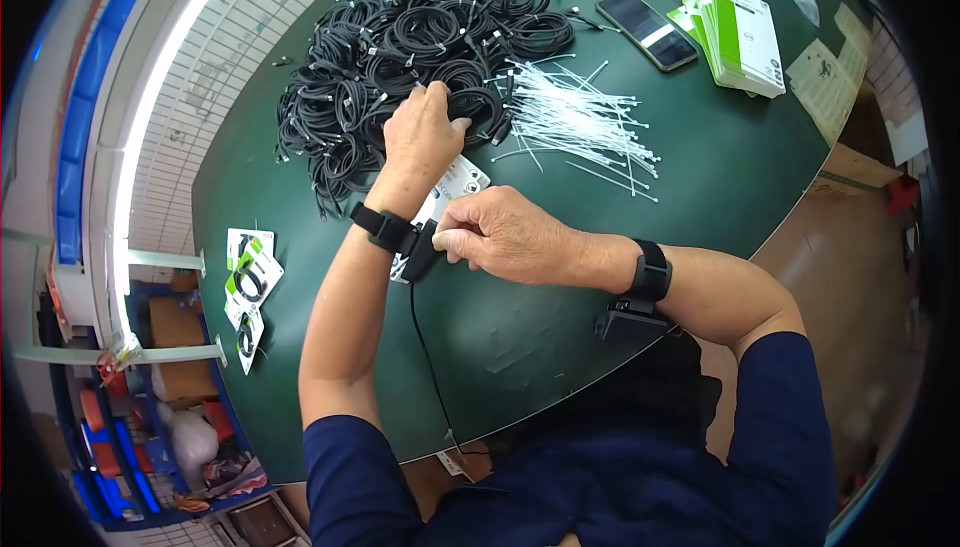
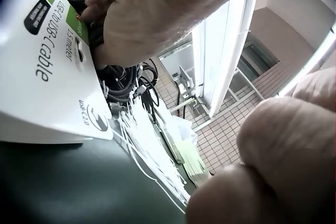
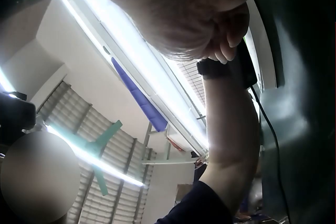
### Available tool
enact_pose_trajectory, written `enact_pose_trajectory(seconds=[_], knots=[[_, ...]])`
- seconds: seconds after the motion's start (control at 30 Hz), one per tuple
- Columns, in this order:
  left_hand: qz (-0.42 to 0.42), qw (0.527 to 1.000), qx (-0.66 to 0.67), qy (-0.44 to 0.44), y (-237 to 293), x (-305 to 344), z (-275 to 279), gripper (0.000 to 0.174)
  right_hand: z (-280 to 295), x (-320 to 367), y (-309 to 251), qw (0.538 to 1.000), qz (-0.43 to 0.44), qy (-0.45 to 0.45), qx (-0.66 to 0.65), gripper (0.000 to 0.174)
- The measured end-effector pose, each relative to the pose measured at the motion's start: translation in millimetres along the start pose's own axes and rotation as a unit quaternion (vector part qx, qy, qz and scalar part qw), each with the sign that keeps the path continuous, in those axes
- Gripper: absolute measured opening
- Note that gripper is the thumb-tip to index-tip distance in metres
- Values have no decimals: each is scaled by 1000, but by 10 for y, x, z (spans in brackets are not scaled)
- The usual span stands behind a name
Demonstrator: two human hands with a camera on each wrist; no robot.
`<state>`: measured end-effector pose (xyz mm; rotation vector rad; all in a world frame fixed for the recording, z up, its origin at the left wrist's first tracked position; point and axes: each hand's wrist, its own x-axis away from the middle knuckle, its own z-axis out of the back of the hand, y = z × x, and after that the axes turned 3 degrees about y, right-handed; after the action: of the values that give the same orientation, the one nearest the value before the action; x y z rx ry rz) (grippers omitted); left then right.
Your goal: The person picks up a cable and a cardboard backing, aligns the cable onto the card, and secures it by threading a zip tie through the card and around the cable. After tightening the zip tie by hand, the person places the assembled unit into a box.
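The left hand (image 1: 424, 133), the nearer one, meets the black cables (image 1: 405, 42) heaped ahead, the curled right hand (image 1: 512, 237) back beside the white card (image 1: 458, 185), both grips hidden from me.

A plain dark navy top (image 1: 600, 492) is covering the person's torso, its short left sleeve (image 1: 350, 467) and right sleeve (image 1: 785, 397) ending near the elbows. A black left strap (image 1: 367, 217) and a matching right strap (image 1: 651, 250) are circling the wrists, each showing a rectangular buckle. A boxy black left unit (image 1: 423, 253) and a right unit (image 1: 630, 323) are sitting on them, and a thin black cable (image 1: 424, 352) is running from the left one.
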<state>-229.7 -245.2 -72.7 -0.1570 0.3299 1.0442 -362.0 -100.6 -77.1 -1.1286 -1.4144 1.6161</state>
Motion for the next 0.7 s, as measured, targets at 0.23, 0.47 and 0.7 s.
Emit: enact_pose_trajectory(seconds=[0.23,0.47,0.7], knots=[[48,994,91,46,-101,-8,42,30,5,-7,-24,1000,4,0,-24,16],[124,947,239,175,-142,-25,479,15,66,-35,-45,996,14,75,-50,17],[168,891,394,151,143,505,929,12,371,-167,-277,973,17,200,-110,23]])
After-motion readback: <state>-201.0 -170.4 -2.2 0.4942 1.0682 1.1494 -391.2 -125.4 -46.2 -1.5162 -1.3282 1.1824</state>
